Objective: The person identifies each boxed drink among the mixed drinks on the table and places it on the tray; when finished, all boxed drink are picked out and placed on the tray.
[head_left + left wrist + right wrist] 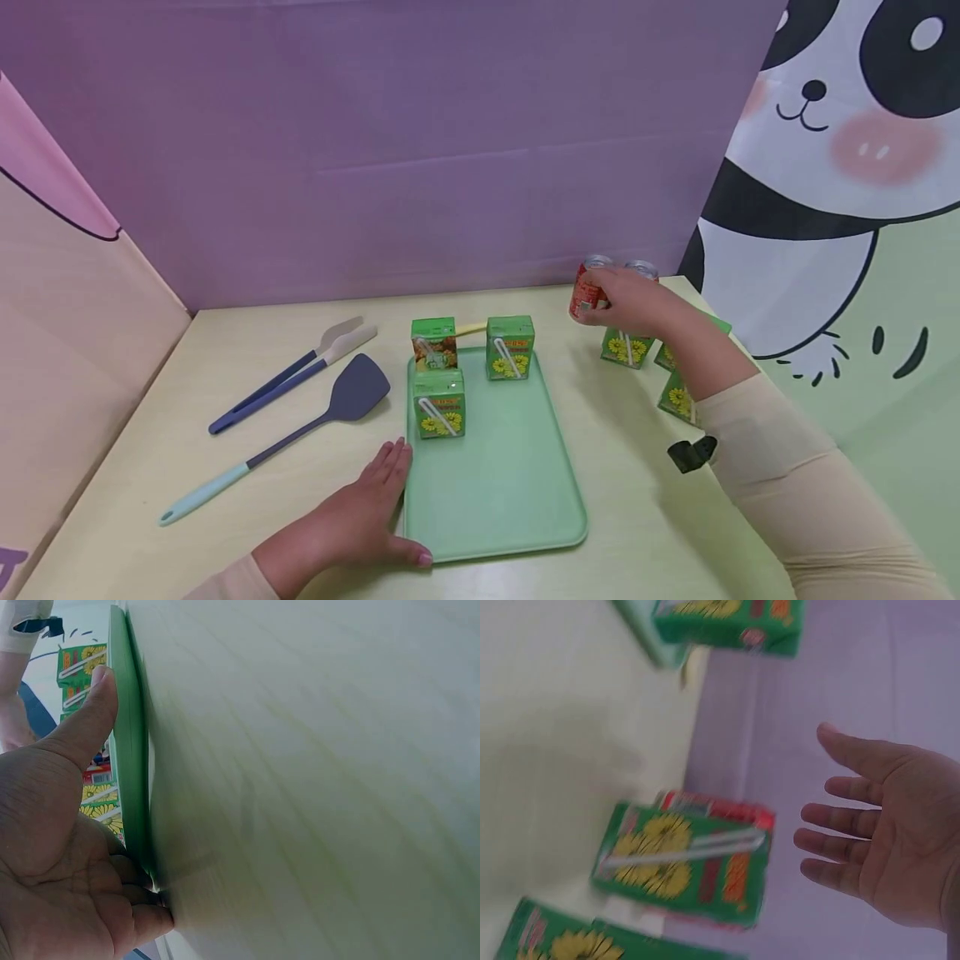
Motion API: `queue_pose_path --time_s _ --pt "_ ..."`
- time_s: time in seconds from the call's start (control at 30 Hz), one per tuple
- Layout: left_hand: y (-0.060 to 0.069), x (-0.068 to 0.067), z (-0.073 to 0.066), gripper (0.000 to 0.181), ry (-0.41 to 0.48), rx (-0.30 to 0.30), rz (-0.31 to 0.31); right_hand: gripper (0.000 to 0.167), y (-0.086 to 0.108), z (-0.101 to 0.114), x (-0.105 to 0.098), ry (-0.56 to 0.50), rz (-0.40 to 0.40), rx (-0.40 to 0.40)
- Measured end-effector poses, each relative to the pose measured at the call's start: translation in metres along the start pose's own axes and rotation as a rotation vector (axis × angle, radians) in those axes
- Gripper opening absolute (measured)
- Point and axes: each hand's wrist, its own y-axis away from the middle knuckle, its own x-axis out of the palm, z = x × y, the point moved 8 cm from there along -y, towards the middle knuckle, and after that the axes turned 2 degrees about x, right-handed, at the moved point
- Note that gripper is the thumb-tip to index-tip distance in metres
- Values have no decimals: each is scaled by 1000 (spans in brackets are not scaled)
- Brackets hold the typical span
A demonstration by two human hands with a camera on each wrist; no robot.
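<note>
My left hand [352, 517] lies beside the green tray [510, 500], fingers extended along its left edge and thumb at the near corner. In the left wrist view the thumb [90, 712] touches the tray's rim. Two green drink boxes [438, 404] [433, 343] stand at the tray's left side, and another box [511, 348] at its far right corner. My right hand [637, 300] is at a red can [582, 293] at the back right. The right wrist view shows that hand [900, 832] with spread fingers and nothing between them.
Behind the right hand a second can [642, 268] is partly hidden. Several green drink boxes [626, 348] stand below the right forearm. On the left lie tongs [300, 375] and a grey spatula [360, 390]. A purple backdrop [420, 167] rises behind the table.
</note>
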Motion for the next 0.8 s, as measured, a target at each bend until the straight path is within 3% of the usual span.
queue_pose_path --time_s 0.37,0.53,0.8 --pt "0 0 0 135 -6 7 -1 90 -9 -60 28 -17 120 157" --pt "0 1 -1 135 -8 9 1 85 -10 -71 37 -21 163 169" --pt "0 1 -2 135 -3 2 16 74 -9 -77 39 -27 145 170"
